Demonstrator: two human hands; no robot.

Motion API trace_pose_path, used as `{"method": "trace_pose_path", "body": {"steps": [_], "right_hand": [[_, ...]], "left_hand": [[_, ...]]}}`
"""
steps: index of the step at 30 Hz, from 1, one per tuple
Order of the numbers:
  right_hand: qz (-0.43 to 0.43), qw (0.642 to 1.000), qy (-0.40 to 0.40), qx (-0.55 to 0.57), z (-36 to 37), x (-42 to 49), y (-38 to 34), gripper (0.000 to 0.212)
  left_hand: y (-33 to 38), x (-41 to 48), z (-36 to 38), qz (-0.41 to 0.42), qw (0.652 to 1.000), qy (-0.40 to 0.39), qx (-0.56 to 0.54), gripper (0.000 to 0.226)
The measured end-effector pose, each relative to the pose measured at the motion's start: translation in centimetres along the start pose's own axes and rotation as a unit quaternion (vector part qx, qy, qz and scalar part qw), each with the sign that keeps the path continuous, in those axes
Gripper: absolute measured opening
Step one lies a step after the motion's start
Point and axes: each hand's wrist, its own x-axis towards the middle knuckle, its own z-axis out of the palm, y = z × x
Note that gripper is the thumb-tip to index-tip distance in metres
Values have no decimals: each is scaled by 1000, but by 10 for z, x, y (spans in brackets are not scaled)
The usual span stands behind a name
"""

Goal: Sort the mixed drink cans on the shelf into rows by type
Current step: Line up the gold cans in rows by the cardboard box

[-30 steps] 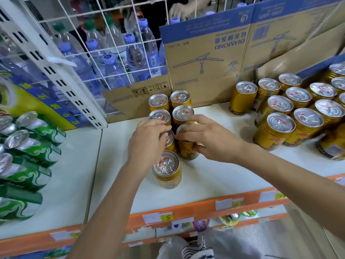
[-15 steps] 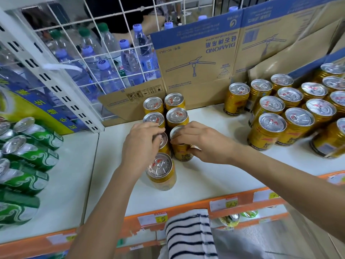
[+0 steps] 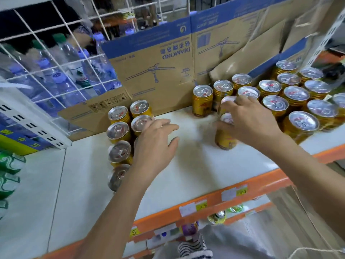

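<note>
While the left hand (image 3: 155,144) is spread open and relaxed, holding nothing, over the right-hand column of a double row of gold cans (image 3: 119,131), the right hand (image 3: 250,124) has its fingers curled over the top of one gold can (image 3: 225,141). That can stands upright out on the white shelf (image 3: 186,165), a little forward of the back edge. Blur hides whether the lid just behind it, under the fingertips, is held as well, and whether the left hand's fingers actually touch the cans beneath them. The double row runs from the back edge towards the front edge near the shelf's left side. A lone gold can (image 3: 202,101) stands at the back edge against the flattened cardboard box (image 3: 158,58), between the double row and the right hand. A loose cluster of gold cans (image 3: 295,96) fills the back right corner. Green cans (image 3: 9,163) lie on their sides on the neighbouring shelf section to the left, and water bottles (image 3: 74,58) show behind a white wire grid (image 3: 61,43) at the back left. Price labels (image 3: 233,193) are stuck on the orange front edge.
</note>
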Motion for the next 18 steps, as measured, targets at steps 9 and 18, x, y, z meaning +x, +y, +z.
{"method": "trace_pose_path", "body": {"steps": [9, 18], "right_hand": [[-92, 992, -65, -52, 6, -5, 10, 62], [-372, 913, -155, 66, -7, -12, -57, 60]], "left_hand": [[32, 3, 21, -6, 999, 18, -26, 27], [4, -51, -19, -99, 989, 109, 35, 29]]}}
